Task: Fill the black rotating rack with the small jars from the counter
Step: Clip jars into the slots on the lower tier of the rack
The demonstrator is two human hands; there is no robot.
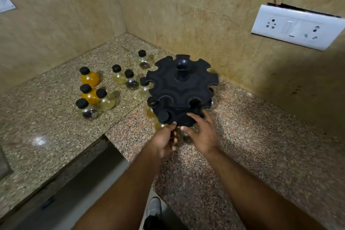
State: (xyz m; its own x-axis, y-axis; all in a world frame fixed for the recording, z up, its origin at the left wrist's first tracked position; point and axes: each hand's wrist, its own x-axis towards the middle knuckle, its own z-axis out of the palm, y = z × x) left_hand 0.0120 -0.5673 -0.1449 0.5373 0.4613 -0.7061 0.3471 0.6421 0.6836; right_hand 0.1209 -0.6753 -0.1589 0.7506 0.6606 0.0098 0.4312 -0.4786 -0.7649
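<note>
- Near the corner of the walls, on the speckled surface (252, 136), stands the rack (182, 84). It has two black tiers with notches round their rims and a knob on top.
- My left grip (164, 140) is at the lower tier's near edge. The thumb tip touches the rim and the fingers are curled under. I cannot tell whether they hold anything.
- My right grip (202, 134) is just beside it, with fingers apart and fairly straight over the lower tier's edge. It clamps nothing that I can see.
- A clear jar (188, 137) shows, blurred, below and between both grips, under the lower tier.
- Hung jars (162, 117) with black caps sit in the lower tier's notches at near left, and another shows at the right.
- Loose jars (105, 99) stand on the surface to the left, well apart from my grips.
- Among them are two orange jars (89, 77), with pale and dark ones around them.
- A far jar (142, 59) stands by the wall.
- A socket plate (296, 26) hangs on the right wall.
</note>
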